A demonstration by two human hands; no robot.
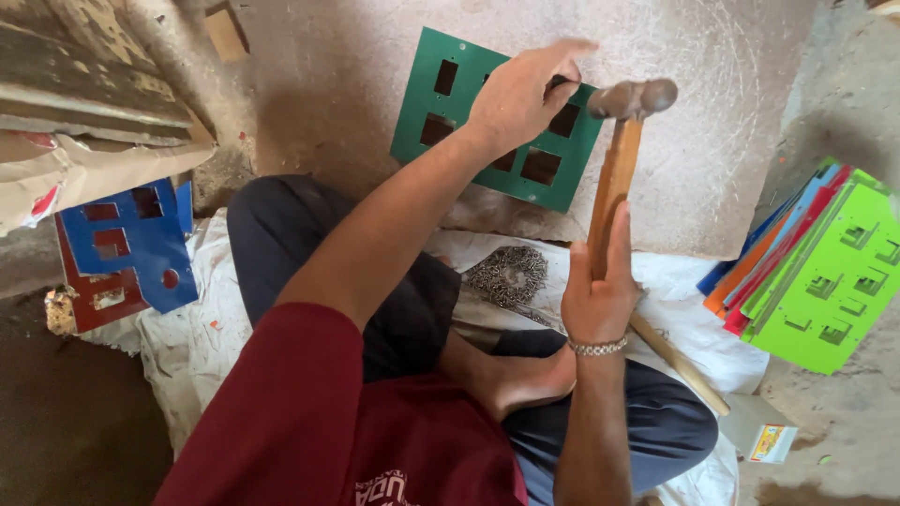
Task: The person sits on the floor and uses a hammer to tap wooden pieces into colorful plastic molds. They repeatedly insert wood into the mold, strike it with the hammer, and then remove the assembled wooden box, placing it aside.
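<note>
A green board with several rectangular cut-outs lies flat on a pale stone slab ahead of me. My left hand rests on the board's right half, fingers pinched together over something too small to make out. My right hand grips the wooden handle of a hammer, whose metal head hangs just right of my left hand, above the board's right edge. I sit cross-legged, with a bare foot between my arms.
A pile of small metal nails lies on white cloth by my knee. A fanned stack of coloured boards, green on top, sits at right. Blue and red cut-out boards lean at left near cardboard. A small box lies at lower right.
</note>
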